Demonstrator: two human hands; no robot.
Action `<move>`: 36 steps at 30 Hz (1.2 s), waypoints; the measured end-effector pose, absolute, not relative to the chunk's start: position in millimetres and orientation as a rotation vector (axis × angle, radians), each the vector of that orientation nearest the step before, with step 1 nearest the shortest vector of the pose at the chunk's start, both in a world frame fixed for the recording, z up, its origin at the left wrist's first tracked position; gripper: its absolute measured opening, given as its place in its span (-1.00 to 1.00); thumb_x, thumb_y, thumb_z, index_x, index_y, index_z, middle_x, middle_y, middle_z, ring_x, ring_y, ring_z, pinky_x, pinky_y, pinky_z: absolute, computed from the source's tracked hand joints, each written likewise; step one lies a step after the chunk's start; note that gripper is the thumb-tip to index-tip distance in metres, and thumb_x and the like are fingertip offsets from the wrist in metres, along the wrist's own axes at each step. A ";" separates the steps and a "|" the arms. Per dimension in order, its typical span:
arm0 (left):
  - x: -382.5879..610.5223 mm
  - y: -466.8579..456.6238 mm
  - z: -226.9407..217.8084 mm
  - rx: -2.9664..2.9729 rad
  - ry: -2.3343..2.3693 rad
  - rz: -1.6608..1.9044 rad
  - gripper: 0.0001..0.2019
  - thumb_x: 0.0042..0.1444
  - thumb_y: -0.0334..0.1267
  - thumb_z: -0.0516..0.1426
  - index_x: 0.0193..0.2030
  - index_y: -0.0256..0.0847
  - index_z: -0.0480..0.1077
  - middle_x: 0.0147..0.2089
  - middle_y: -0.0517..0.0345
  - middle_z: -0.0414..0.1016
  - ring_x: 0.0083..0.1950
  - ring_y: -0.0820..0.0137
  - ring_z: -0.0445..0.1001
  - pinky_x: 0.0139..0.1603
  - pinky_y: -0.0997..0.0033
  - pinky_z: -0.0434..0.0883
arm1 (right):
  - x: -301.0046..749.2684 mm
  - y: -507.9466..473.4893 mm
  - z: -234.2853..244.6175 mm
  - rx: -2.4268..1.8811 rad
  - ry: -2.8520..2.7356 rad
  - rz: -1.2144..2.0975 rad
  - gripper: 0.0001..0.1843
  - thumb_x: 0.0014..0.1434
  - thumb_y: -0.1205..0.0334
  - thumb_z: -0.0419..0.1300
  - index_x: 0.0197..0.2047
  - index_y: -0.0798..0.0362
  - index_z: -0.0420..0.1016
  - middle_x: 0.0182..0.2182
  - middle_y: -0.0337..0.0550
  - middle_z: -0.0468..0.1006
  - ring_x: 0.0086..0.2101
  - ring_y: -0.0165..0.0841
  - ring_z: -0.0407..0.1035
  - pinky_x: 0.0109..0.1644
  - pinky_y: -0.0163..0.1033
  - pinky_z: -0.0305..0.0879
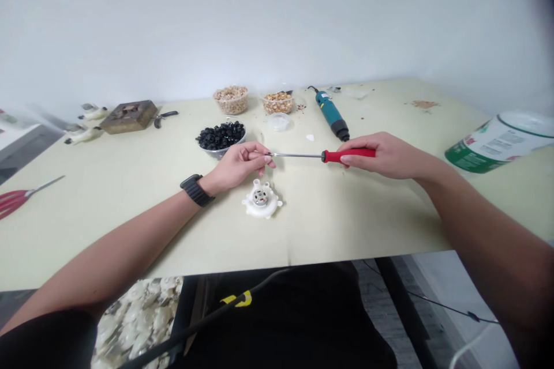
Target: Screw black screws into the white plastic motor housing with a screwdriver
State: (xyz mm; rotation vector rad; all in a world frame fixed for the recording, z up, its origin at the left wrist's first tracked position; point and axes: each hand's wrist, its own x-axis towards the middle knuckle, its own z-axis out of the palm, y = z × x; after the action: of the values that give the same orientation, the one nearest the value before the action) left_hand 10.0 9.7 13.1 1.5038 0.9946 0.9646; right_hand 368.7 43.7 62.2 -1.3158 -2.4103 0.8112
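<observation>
My right hand [385, 155] is closed around the red handle of a screwdriver [329, 155] held level above the table, its metal shaft pointing left. My left hand [240, 164], with a black watch on the wrist, pinches its fingers at the shaft's tip; whether a small part sits between them I cannot make out. Just below the left hand a white round plastic part [262, 200] with a metal centre lies on the pale table [130, 202].
Behind the hands stand a bowl of black pieces [220, 135], two tubs of tan pieces [231, 98] [279, 102], a small clear cup [279, 121] and a teal power screwdriver [331, 114]. A green-and-white tub [502, 141] lies at right. Red scissors [17, 196] and a brown block [130, 116] are at left.
</observation>
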 end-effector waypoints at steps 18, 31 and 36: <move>10.0 9.2 11.3 1.483 0.996 0.960 -0.60 0.15 0.00 0.45 -0.14 -0.28 0.50 -0.17 -0.06 0.74 -0.39 0.47 0.54 -0.34 0.46 0.45 | 372.0 45.6 60.1 -1.333 -2.369 0.740 -0.46 0.23 -0.42 0.29 -0.09 -0.12 0.68 -0.33 -0.17 0.59 -0.41 -0.25 0.34 -0.33 -0.13 0.14; 8.4 10.1 12.9 1.492 1.004 0.956 -0.61 0.15 -0.01 0.45 -0.14 -0.28 0.52 -0.17 -0.06 0.73 -0.38 0.47 0.54 -0.32 0.44 0.46 | 376.7 48.0 55.3 -1.373 -2.316 0.787 -0.49 0.16 -0.37 0.42 -0.09 -0.14 0.68 -0.26 -0.16 0.63 -0.36 -0.21 0.40 -0.33 -0.12 0.22; 9.4 9.9 12.0 1.493 1.006 0.949 -0.62 0.16 -0.02 0.45 -0.14 -0.28 0.51 -0.17 -0.06 0.74 -0.38 0.47 0.55 -0.33 0.45 0.45 | 376.0 49.0 55.3 -1.353 -2.348 0.774 -0.44 0.13 -0.40 0.42 -0.10 -0.09 0.63 -0.28 -0.16 0.62 -0.35 -0.20 0.41 -0.32 -0.13 0.21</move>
State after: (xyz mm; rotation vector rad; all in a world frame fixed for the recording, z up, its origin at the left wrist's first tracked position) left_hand 9.4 9.9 12.0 1.4925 1.0064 0.9494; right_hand 376.0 49.0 55.3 -1.3526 -2.3479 0.7745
